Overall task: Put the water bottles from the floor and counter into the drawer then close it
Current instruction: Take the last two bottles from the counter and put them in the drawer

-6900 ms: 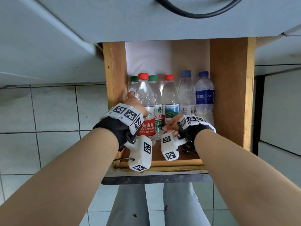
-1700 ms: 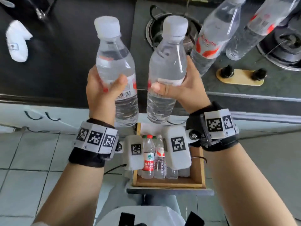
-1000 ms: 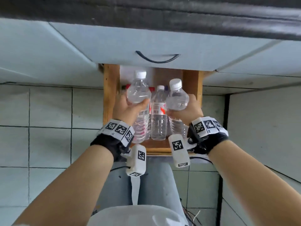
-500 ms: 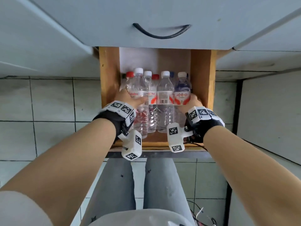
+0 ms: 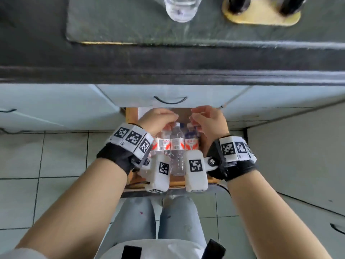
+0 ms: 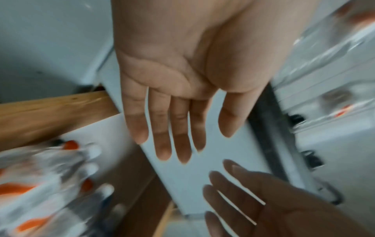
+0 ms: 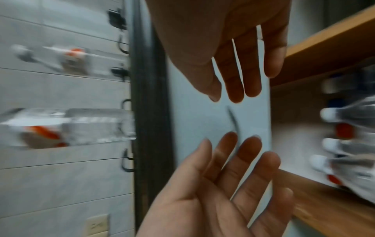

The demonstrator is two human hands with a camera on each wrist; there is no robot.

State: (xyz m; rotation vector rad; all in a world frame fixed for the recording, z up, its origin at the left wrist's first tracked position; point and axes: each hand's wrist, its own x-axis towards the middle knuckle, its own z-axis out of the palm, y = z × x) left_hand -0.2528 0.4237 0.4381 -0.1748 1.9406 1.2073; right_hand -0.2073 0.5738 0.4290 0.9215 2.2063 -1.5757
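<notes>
Below you the drawer stands pulled out, water bottles upright inside it. Your left hand and right hand hover side by side above them. Behind, one bottle stands on the counter.

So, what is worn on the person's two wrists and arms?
Each bare forearm ends in a black wrist strap carrying a white band of square black-and-white markers. A white box-shaped camera unit with its own marker hangs under each wrist. No sleeves cover the forearms.
</notes>
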